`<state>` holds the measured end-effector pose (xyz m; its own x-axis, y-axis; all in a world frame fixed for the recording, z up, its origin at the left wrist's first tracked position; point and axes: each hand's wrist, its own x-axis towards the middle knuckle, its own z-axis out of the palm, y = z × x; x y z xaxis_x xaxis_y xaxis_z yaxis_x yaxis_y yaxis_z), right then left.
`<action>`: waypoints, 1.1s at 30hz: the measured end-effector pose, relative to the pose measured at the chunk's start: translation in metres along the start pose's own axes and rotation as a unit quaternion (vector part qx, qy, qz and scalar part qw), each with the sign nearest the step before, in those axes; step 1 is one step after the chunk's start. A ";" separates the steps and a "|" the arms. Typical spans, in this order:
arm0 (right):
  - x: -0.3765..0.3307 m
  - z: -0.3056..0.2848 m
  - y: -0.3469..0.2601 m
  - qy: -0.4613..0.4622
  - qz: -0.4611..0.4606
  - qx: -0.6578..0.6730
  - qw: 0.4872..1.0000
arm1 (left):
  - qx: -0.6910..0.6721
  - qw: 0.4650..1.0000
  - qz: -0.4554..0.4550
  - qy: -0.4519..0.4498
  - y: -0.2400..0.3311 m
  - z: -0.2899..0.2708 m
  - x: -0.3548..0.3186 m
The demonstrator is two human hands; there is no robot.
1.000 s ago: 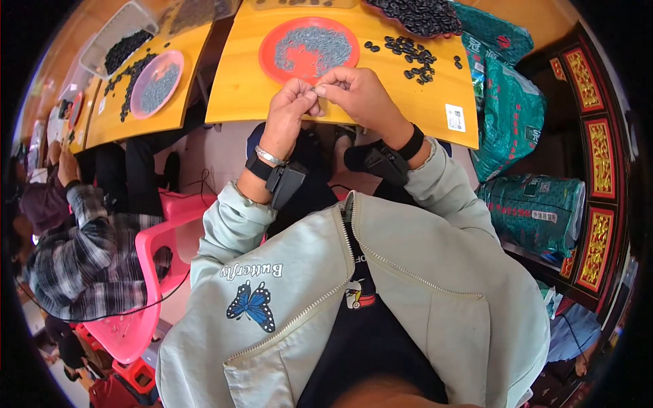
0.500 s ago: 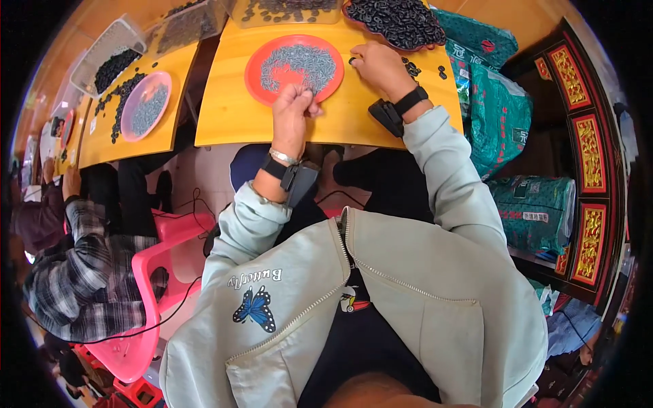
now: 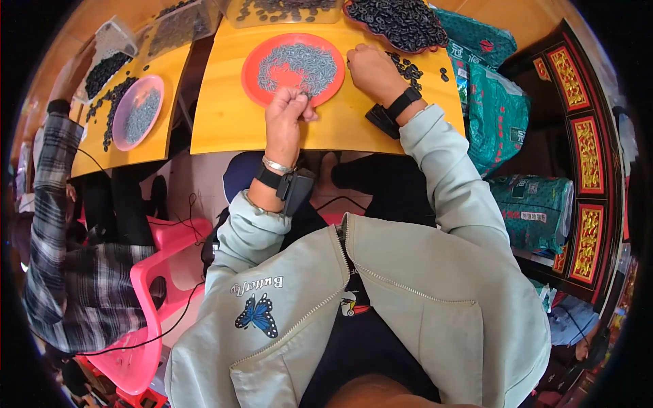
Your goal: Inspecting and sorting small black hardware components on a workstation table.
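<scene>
Over the near rim of an orange-red plate [image 3: 253, 90] my left hand [image 3: 283, 117] is closed in a pinch; a tiny dark bit shows at its fingertips, too small to name. Small grey screws [image 3: 307, 60] are heaped on that plate. To its right, my right hand [image 3: 374, 72] hovers just above the yellow table with fingers curled together, and what they hold is hidden. Loose black oval pieces [image 3: 407, 68] lie beside the right hand. Behind them stands a red scalloped bowl [image 3: 435, 49] piled with more of these black pieces [image 3: 394, 22].
A clear bin [image 3: 286, 15] of dark round pieces stands at the table's back. Green bags [image 3: 500, 115] line the right side. On the left table [image 3: 153, 143] a pink bowl [image 3: 121, 136] holds screws; a person in a plaid sleeve [image 3: 58, 156] sits on a pink chair [image 3: 146, 279].
My right hand has shifted slightly left and the black piece at its fingertips no longer shows. My left hand moved slightly left. The neighbour's plaid arm has risen toward the left table.
</scene>
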<state>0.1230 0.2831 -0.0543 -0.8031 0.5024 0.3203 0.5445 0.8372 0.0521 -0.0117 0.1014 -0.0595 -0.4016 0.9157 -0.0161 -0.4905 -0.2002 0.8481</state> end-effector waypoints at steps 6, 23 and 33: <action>0.011 0.004 -0.003 0.037 -0.046 0.010 0.998 | 0.073 0.996 0.057 0.006 0.009 0.004 -0.002; -0.012 -0.059 -0.051 0.049 0.119 0.724 0.678 | 0.025 0.997 0.069 -0.008 0.027 0.030 0.019; -0.013 -0.049 -0.029 0.023 0.122 0.898 0.421 | 0.010 0.997 0.076 -0.018 0.027 0.059 0.042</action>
<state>0.1294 0.2415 -0.0133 -0.7488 0.6501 0.1292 -0.4855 -0.4053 -0.7746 0.0044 0.1549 -0.0063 -0.4422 0.8870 0.1328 -0.4094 -0.3314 0.8501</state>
